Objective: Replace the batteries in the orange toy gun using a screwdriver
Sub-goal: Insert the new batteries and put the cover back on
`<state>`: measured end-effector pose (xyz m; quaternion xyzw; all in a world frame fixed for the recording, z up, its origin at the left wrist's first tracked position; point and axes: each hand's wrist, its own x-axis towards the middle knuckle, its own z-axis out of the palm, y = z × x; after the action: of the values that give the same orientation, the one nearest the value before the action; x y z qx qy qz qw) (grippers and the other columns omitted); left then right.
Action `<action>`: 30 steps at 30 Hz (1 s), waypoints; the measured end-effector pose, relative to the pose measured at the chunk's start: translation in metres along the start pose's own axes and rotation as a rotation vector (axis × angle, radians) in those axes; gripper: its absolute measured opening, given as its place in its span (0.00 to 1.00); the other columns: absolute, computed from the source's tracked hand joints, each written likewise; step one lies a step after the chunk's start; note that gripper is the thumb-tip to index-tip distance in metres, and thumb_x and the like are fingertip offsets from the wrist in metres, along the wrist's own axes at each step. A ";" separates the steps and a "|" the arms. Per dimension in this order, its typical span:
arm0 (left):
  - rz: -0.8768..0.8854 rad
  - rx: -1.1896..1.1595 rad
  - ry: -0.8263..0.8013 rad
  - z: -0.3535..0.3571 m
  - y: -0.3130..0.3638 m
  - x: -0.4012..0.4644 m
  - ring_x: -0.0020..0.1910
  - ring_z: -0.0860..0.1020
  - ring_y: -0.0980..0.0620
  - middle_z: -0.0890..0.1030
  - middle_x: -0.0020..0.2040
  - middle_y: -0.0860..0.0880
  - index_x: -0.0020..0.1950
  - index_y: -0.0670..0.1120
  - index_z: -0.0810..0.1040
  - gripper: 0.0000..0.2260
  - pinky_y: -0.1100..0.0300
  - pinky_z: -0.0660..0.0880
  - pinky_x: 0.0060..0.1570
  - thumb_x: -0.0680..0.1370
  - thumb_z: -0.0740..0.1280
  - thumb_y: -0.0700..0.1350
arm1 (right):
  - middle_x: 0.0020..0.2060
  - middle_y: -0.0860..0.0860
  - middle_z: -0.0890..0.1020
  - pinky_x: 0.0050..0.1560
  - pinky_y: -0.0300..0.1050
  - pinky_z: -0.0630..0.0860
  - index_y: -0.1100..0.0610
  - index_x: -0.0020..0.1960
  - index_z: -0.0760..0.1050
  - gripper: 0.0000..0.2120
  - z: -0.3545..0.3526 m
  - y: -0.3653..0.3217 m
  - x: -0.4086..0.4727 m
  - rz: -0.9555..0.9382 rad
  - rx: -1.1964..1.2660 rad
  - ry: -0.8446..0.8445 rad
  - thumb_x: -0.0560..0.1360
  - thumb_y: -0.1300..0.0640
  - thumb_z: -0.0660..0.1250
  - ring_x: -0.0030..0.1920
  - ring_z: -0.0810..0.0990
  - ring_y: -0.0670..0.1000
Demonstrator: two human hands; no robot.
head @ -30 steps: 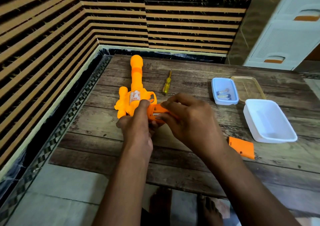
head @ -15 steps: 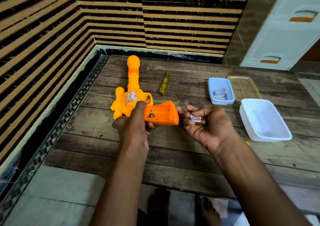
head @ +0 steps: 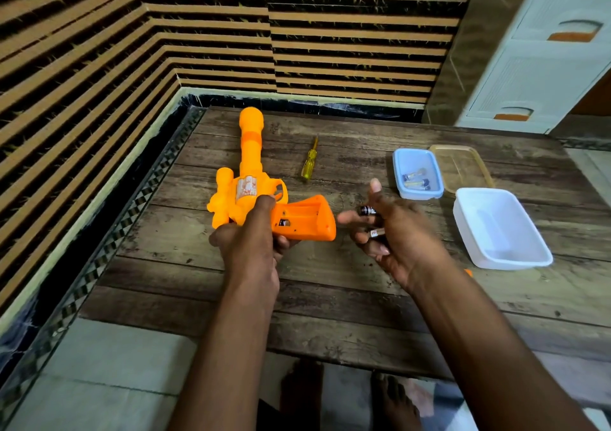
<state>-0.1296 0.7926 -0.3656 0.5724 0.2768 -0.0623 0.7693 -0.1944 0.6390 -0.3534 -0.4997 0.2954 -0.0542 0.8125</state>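
Our two hands — gun and batteries

Our left hand [head: 246, 242] grips the orange plastic toy gun [head: 254, 196]; our right hand [head: 393, 232], half-open, cradles two small cylindrical batteries [head: 368, 211] — labels unreadable.

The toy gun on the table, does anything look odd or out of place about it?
The toy gun has its grip's battery bay open, with no cover on. The right hand holds two loose batteries beside it. Nothing looks broken.

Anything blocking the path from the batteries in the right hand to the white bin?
Nothing visible. The right hand holds the batteries above bare table; the white bin lies open just to its right, with only wood between.
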 end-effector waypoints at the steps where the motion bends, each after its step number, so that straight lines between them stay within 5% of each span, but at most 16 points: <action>1: 0.000 0.001 -0.002 0.000 0.000 0.000 0.23 0.78 0.57 0.82 0.46 0.46 0.67 0.41 0.72 0.25 0.65 0.70 0.23 0.74 0.76 0.45 | 0.37 0.60 0.87 0.18 0.34 0.57 0.59 0.52 0.69 0.12 0.000 0.000 0.001 -0.028 0.003 0.005 0.86 0.50 0.61 0.27 0.69 0.52; 11: 0.012 0.009 -0.013 -0.002 -0.003 0.005 0.23 0.78 0.57 0.82 0.49 0.44 0.68 0.40 0.72 0.26 0.65 0.70 0.22 0.74 0.76 0.45 | 0.35 0.57 0.78 0.22 0.33 0.54 0.53 0.53 0.62 0.09 0.000 0.002 0.005 0.036 -0.110 -0.060 0.86 0.64 0.60 0.26 0.67 0.49; 17: 0.030 0.017 -0.007 -0.001 -0.003 0.006 0.22 0.78 0.58 0.82 0.49 0.44 0.69 0.40 0.72 0.26 0.65 0.70 0.21 0.75 0.76 0.45 | 0.33 0.58 0.83 0.21 0.36 0.62 0.62 0.55 0.65 0.09 0.001 0.002 0.000 -0.381 -0.368 -0.143 0.85 0.61 0.65 0.21 0.66 0.46; 20: 0.030 0.018 -0.003 -0.001 -0.004 0.006 0.24 0.79 0.57 0.83 0.53 0.41 0.69 0.40 0.72 0.26 0.65 0.70 0.22 0.75 0.76 0.45 | 0.29 0.56 0.78 0.23 0.36 0.62 0.65 0.50 0.73 0.08 -0.003 0.002 0.004 -0.466 -0.427 -0.128 0.84 0.60 0.66 0.22 0.67 0.46; 24: 0.029 0.012 0.006 0.000 -0.004 0.005 0.35 0.80 0.51 0.83 0.55 0.41 0.68 0.40 0.72 0.26 0.65 0.70 0.22 0.75 0.77 0.44 | 0.27 0.51 0.66 0.25 0.37 0.60 0.75 0.53 0.74 0.22 -0.005 0.006 0.009 -0.505 -0.531 -0.182 0.85 0.52 0.64 0.26 0.63 0.47; 28: 0.060 0.042 0.015 0.001 -0.004 0.002 0.35 0.80 0.51 0.83 0.52 0.42 0.66 0.40 0.73 0.23 0.65 0.72 0.23 0.75 0.76 0.45 | 0.30 0.36 0.77 0.36 0.36 0.68 0.57 0.62 0.82 0.18 -0.007 0.004 0.002 -0.615 -0.748 -0.214 0.81 0.49 0.62 0.32 0.74 0.40; 30: 0.094 0.093 0.026 0.001 -0.006 0.002 0.33 0.81 0.51 0.84 0.50 0.43 0.63 0.41 0.75 0.21 0.64 0.73 0.24 0.75 0.77 0.46 | 0.39 0.39 0.81 0.40 0.45 0.75 0.53 0.60 0.79 0.11 -0.008 0.002 -0.005 -0.774 -0.917 -0.234 0.83 0.51 0.63 0.40 0.80 0.43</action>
<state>-0.1296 0.7906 -0.3713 0.6208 0.2563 -0.0313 0.7402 -0.2036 0.6358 -0.3556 -0.8723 -0.0058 -0.1575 0.4628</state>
